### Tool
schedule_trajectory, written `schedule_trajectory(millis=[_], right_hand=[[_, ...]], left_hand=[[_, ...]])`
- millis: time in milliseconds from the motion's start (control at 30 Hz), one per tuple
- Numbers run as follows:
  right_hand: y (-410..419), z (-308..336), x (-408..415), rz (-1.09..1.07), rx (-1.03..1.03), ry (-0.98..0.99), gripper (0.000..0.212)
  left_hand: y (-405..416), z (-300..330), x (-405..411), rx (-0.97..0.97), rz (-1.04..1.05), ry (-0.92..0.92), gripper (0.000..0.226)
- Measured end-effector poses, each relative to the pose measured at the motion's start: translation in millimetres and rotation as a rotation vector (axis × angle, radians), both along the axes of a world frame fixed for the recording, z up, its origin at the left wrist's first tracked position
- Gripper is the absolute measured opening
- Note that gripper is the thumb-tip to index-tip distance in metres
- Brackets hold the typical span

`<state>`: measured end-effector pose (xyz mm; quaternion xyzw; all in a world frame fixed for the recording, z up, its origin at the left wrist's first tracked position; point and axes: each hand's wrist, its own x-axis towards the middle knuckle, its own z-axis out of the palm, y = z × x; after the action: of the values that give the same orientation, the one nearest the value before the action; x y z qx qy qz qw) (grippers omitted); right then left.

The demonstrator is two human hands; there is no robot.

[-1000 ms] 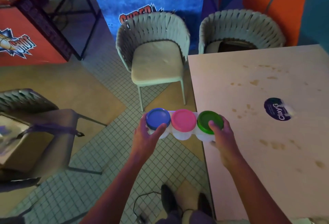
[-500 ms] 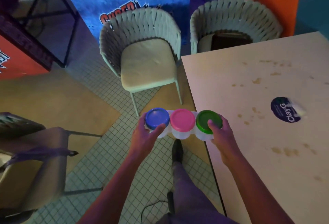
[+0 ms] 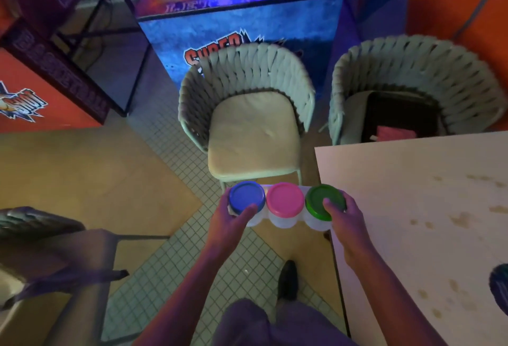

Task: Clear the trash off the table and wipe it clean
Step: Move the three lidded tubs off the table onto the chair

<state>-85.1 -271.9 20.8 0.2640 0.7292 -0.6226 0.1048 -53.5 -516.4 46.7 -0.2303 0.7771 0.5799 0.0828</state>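
Both hands carry one thing: our left hand (image 3: 229, 220) grips the blue-lid end and our right hand (image 3: 347, 222) grips the green-lid end of a three-pot pack (image 3: 283, 218), thumbs on top of the lids, fingers curled under where we cannot see them. We hold the pack level in the air, just left of the table's near-left edge, above the tiled floor (image 3: 165, 277) and not touching the table. Blue lid (image 3: 246, 197) sits left, pink lid (image 3: 285, 199) in the middle, green lid (image 3: 320, 200) right; clear tubs show below the lids.

We see the table (image 3: 412, 194) on the right, pale top with brownish stains (image 3: 461, 219) scattered over the right part and more near us. A dark round sticker (image 3: 500, 288) is cut off by the right edge; text unreadable here.

Far from the pack stands a woven grey chair (image 3: 247, 103) with a cream seat cushion, facing us. A second woven chair (image 3: 412, 84) sits at the table's far end, with a dark tray-like thing (image 3: 398, 114) and something pink on its seat; we cannot tell what they are.

Behind the chairs is a blue arcade cabinet (image 3: 192, 29) with partial "SUPER" lettering. An orange cabinet (image 3: 35, 103) is far left. Another chair (image 3: 41, 263) sits near left, blurred. Our dark shoe (image 3: 287, 279) and trouser leg show below the pack.
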Motion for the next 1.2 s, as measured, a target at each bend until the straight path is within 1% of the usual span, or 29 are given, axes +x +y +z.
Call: schedule_trajectory(millis=[133,300,533,667,767,900,1033,1200], right_hand=[[-17.5,2.8,-60.3,0.064,0.024,0.022,0.040],[-36.9,-10.1,-131.0,0.021,0.013,-0.016,0.040],[-64.1,-40.7,-238.0,-0.123,-0.079,-0.125,0.058],[-84.0,-51.0,-297.6,-0.239,-0.124,-0.196,0.053],[-96.4,-59.0,-337.7,-0.317,-0.157,-0.236,0.047],[-108.0,-75.1,-393.9,-0.331,-0.234,-0.265,0.043],[-115.2,-99.8,-440.4,-0.323,-0.248,-0.292,0.043],[-118.1,-133.3,-492.4,-0.306,-0.233,-0.352,0.046]], left_hand=[[-16.2,6.0,-49.4,0.005,0.054,0.002,0.078],[-38.8,-5.6,-119.1,-0.017,0.071,-0.019,0.090],[-77.0,-44.5,-239.7,0.020,0.054,-0.078,0.076],[-105.7,-62.9,-319.8,0.013,0.000,-0.143,0.079],[-123.0,-73.5,-373.1,-0.005,-0.024,-0.176,0.071],[-146.0,-95.1,-439.6,-0.045,-0.067,-0.206,0.080],[-152.7,-113.4,-488.7,-0.089,-0.147,-0.220,0.092],[-150.0,-145.1,-540.5,-0.144,-0.209,-0.278,0.090]])
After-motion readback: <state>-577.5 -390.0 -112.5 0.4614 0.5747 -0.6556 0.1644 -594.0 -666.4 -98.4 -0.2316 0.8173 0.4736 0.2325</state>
